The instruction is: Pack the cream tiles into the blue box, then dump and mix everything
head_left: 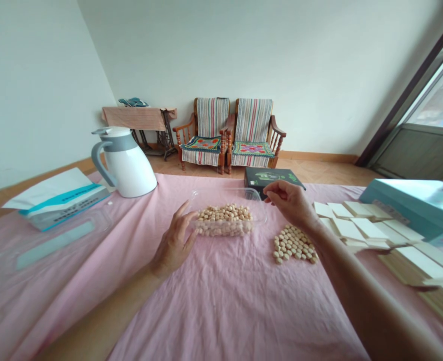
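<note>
A clear plastic container (259, 216) stands on the pink cloth, filled with small round tan pieces (225, 213) that look like little biscuits or beads. My left hand (174, 243) is at its left end, fingers spread and their tips against the side. Beyond the container's right edge, my right hand (289, 200) is raised with thumb and fingertips pinched together. Whatever may be between those fingertips is too small or hidden to make out. Below that hand, a loose pile of the same round pieces (294, 244) lies on the cloth, partly covered by my right forearm.
On the left are a white jug (129, 163), a tissue pack (67, 200) and a clear lid (56, 243). A black box (257, 176) lies behind my right hand. Stacked pale cards (357, 228) and a light-blue box (413, 200) occupy the right. Two chairs (251, 125) stand beyond.
</note>
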Available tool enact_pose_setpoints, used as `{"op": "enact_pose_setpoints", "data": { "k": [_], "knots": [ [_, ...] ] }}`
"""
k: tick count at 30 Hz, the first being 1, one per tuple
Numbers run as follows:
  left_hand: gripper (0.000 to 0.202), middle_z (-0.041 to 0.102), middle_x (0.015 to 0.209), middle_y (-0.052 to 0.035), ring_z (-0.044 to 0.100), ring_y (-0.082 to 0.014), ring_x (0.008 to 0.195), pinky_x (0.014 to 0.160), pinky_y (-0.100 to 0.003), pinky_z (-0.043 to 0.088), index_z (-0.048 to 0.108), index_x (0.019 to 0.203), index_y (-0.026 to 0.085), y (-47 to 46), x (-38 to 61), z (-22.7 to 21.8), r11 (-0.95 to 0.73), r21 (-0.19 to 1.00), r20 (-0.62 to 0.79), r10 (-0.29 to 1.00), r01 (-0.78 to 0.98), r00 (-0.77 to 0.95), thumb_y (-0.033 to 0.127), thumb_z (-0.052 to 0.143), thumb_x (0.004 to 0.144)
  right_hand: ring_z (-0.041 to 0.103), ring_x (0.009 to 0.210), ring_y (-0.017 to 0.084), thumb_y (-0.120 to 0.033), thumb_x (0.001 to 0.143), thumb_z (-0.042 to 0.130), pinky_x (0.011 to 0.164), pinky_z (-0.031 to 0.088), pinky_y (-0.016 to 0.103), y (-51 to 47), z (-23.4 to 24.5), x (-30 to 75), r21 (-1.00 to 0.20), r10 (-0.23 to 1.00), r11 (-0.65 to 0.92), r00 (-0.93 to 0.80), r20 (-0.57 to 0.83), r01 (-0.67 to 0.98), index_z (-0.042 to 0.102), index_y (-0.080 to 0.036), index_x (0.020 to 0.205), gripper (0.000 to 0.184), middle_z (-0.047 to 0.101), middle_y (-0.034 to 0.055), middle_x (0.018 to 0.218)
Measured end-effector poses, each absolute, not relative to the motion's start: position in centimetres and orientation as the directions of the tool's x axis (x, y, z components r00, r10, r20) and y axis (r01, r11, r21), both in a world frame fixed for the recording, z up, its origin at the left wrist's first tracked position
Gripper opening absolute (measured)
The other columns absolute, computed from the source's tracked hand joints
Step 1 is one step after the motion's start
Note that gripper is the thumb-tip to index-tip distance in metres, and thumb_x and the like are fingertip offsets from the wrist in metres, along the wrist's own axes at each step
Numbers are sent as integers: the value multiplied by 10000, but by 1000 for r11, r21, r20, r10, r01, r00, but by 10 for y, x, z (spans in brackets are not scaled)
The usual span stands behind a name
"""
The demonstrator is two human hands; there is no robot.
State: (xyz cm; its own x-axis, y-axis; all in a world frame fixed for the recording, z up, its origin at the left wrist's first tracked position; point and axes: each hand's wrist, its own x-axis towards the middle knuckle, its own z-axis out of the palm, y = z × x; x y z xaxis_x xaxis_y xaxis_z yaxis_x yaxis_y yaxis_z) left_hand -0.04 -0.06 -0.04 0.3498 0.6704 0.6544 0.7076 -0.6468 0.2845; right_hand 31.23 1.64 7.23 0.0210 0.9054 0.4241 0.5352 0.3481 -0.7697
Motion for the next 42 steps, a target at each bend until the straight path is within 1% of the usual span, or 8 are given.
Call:
{"op": "enact_pose_setpoints", "data": {
  "k": [5,10,15,19,23,27,35,42],
  "knots": [
    [511,317,1474,-137,316,-242,1376,1092,-454,373,297,1376,206,-1,2,-3,-649,272,674,656,711,341,147,446,890,648,648,151,-265,793,503,612,467,246,3,62,316,-738,933,284,0,359,612,605,-173,846,148,669,31,714],
    [784,249,1508,-172,274,-302,1390,1094,-491,349,120,1476,187,-3,6,2,-597,224,719,635,771,282,245,560,830,563,595,137,-214,799,460,592,416,250,-32,28,326,-534,909,247,-2,418,809,560,-195,752,112,618,17,695],
    [884,253,1491,-192,277,-363,1370,1075,-559,323,171,1465,195,-13,5,10,-678,27,868,380,735,319,220,667,735,551,725,173,-145,819,411,664,417,275,-63,4,338,-346,894,162,12,449,924,551,-184,800,146,600,63,818],
    [658,492,1341,-120,444,-276,1271,1037,-465,402,343,1387,249,-31,20,17,-833,-102,745,299,544,597,134,588,787,545,868,257,-69,779,409,738,418,341,-73,3,342,-107,917,41,6,399,993,593,-150,903,236,615,121,888],
    [418,600,1219,-103,536,-219,1171,1011,-385,440,472,1287,204,-51,54,28,-889,48,489,418,455,766,219,514,871,555,989,275,-98,837,389,844,429,370,-75,-1,340,-89,931,63,-26,363,994,556,-105,1156,360,624,162,1107],
    [455,571,1280,-113,515,-249,1203,1037,-422,421,503,1270,191,-63,96,32,-878,148,335,477,455,813,341,580,847,440,1247,308,-260,906,393,1016,358,422,-76,-15,333,-127,928,73,-20,373,989,454,-37,1312,467,488,213,1361],
    [490,572,1267,-122,504,-266,1195,1042,-456,401,510,1241,147,-54,145,0,-775,323,353,631,543,690,232,646,779,435,1287,256,-306,956,308,1055,349,403,-77,-12,328,-217,915,225,-130,381,950,492,-62,1286,449,485,201,1375],
    [417,604,1198,-74,530,-230,1130,1026,-444,390,538,1223,202,-50,148,-7,-801,362,406,596,477,693,243,624,818,373,1323,314,-353,940,367,1048,322,440,-59,-8,339,-137,952,87,-42,304,987,525,-80,1242,437,422,224,1414]
  ]
}}
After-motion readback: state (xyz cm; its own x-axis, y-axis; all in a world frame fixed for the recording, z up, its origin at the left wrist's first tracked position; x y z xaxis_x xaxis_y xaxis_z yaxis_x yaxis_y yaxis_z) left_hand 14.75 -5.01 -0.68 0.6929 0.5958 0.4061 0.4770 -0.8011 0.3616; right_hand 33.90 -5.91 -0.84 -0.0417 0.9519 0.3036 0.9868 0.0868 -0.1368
